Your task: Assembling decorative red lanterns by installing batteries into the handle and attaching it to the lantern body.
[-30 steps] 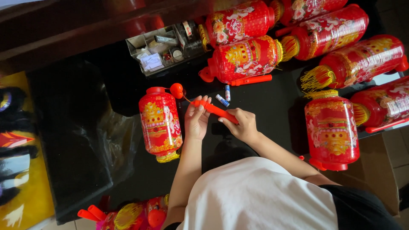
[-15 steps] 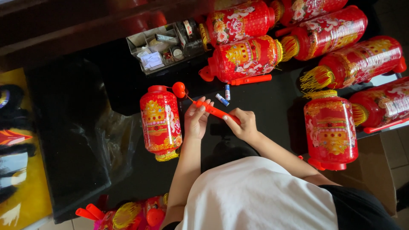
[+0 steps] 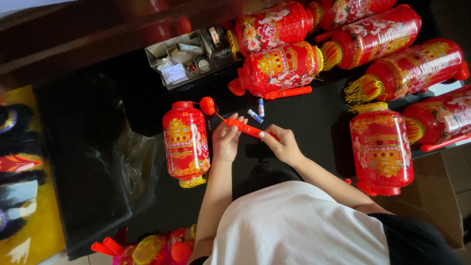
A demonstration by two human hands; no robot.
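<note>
Both hands are gripping a slim orange-red handle stick [image 3: 248,129] over the dark counter [image 3: 314,122]: the left hand [image 3: 226,142] is pinching its upper end, the right hand [image 3: 282,145] is closing its fingers [image 3: 267,135] round the lower end. It looks like the handle is being opened or fitted — two small batteries [image 3: 257,112] are lying just beyond it, so the next move likely calls for freeing one hand to pick one up. Left of the hands a red-and-gold lantern [image 3: 185,143] is lying, a thin wire running towards the stick. Farther back, a grey compartment tray [image 3: 184,61] is holding small white packets — and more red lanterns [image 3: 279,68] are lying in rows.
</note>
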